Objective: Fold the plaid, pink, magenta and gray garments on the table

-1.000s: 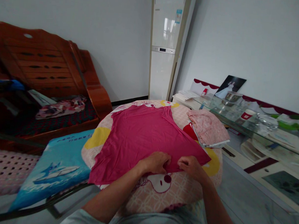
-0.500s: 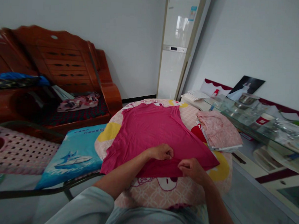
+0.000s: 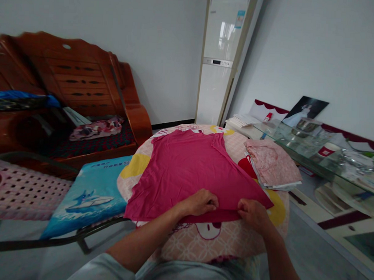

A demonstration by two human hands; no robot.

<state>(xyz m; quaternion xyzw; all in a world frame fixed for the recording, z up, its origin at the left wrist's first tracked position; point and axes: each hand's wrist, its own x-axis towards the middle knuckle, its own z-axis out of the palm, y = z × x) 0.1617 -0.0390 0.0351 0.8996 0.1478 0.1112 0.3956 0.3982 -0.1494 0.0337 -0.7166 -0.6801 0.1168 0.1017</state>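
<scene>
A deep pink top lies spread out on a round table with a patterned cover. Its near edge runs close to my body, with a fold along it between my hands. My left hand is closed on the fabric near the middle of that edge, fingers curled and fingertips partly hidden. To its right, my right hand pinches the same edge close to the right corner. Some creases show along the left side of the top.
Folded pale pink clothes are stacked at the table's right side. A glass-topped cabinet with bowls and cups stands beyond them. At left are a blue cushion on a woven chair and a wooden sofa. An air conditioner fills the corner.
My right hand has moved to the right along the near edge and now pinches it. My left hand has shifted slightly down. The edge between them looks straighter, with a fold.
</scene>
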